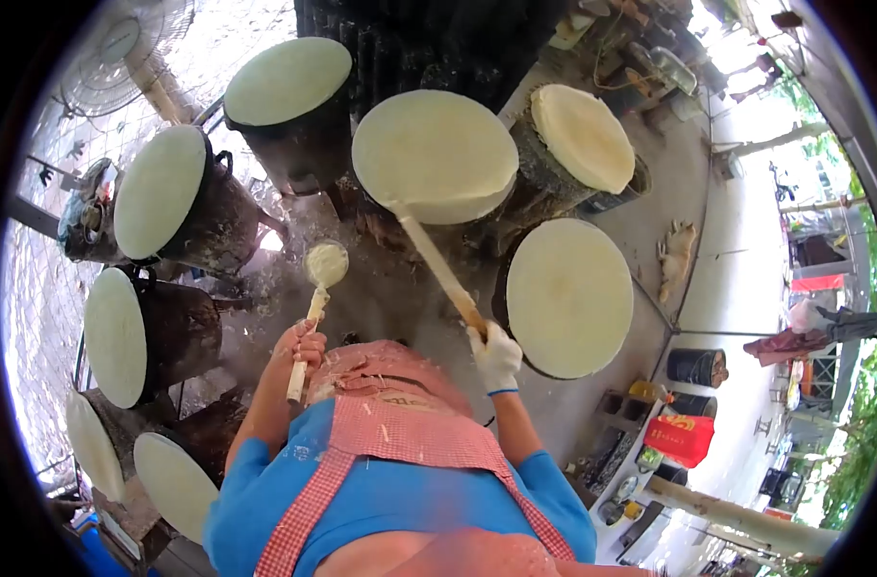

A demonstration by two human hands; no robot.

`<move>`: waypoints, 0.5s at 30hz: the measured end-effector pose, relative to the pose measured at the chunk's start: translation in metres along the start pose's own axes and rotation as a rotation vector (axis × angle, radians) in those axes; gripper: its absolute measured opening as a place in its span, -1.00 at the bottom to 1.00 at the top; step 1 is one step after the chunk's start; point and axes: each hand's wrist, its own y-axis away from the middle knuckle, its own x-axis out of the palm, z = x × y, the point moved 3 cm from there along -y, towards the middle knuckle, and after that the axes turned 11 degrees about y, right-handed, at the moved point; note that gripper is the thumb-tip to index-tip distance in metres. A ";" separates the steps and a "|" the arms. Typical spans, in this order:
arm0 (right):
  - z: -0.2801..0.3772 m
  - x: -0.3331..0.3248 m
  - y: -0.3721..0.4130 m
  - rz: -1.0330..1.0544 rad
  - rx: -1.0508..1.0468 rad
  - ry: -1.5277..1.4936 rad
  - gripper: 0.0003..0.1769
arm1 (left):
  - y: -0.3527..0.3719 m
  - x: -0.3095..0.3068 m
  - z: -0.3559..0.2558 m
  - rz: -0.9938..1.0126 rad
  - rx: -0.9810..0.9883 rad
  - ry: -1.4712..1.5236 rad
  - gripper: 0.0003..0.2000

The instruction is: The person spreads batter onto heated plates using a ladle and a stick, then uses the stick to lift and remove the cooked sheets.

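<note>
My left hand (306, 344), bare, is closed around the pale handle of a ladle (327, 263), whose bowl is coated with a creamy substance. My right hand (497, 358), in a white glove, grips a long wooden paddle (437, 262). The paddle's far end meets the near rim of a round pale top (434, 144) on the middle pot, where a fold or lip shows along the front edge. Beside my right hand is another round pale top (570, 298). Behind it, a yellowish top (583, 137) overhangs its container.
More dark pots with pale round tops (162, 192) curve around my left side. A fan (121, 43) stands at the upper left. An animal (676, 258) lies on the floor at right, near a red bag (680, 439) and a bucket (696, 367).
</note>
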 end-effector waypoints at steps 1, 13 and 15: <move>0.010 0.002 -0.015 0.000 -0.064 0.025 -0.54 | 0.002 0.003 0.002 0.005 0.016 -0.013 -0.75; 0.113 0.018 -0.227 -0.011 -0.809 0.311 -0.65 | 0.050 -0.040 0.004 0.107 0.070 0.206 -0.75; 0.121 0.018 -0.249 0.152 -0.884 0.421 -0.72 | 0.060 -0.028 0.005 0.062 0.054 0.272 -0.71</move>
